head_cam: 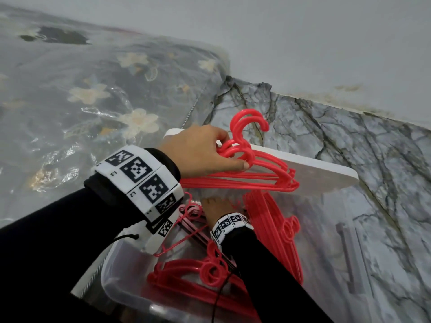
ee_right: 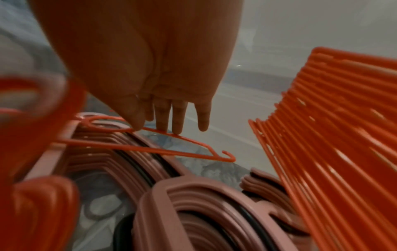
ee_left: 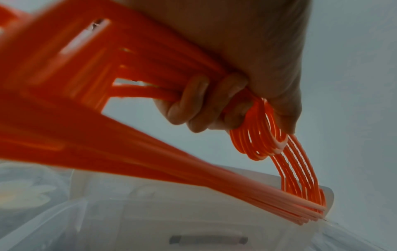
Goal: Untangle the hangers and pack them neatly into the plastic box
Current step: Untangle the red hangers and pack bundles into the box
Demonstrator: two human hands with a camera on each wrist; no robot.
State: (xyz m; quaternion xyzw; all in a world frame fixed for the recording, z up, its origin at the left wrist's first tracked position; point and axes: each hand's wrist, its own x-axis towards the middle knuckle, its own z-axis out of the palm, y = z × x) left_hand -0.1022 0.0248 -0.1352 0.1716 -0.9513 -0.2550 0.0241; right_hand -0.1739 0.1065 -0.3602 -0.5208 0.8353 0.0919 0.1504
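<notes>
My left hand [head_cam: 233, 156] grips a bundle of red hangers [head_cam: 256, 180] just below their hooks and holds it level over the far end of the clear plastic box [head_cam: 116, 292]. In the left wrist view my fingers [ee_left: 199, 105] curl round that bundle [ee_left: 300, 169]. My right hand [head_cam: 217, 207] reaches down inside the box. Its straight fingertips [ee_right: 178, 125] touch a single thin red hanger [ee_right: 150, 149] lying across a stack of pink hangers [ee_right: 193, 203]. More red hangers stand against the box's right side [head_cam: 272, 229] and lie at its near end [head_cam: 186, 273].
A white lid [head_cam: 314, 173] lies just beyond the box, under the held bundle. A clear bag of floral bedding [head_cam: 93, 94] fills the left side. The marble-patterned surface [head_cam: 361, 171] spreads to the right, up to a pale wall [head_cam: 303, 43].
</notes>
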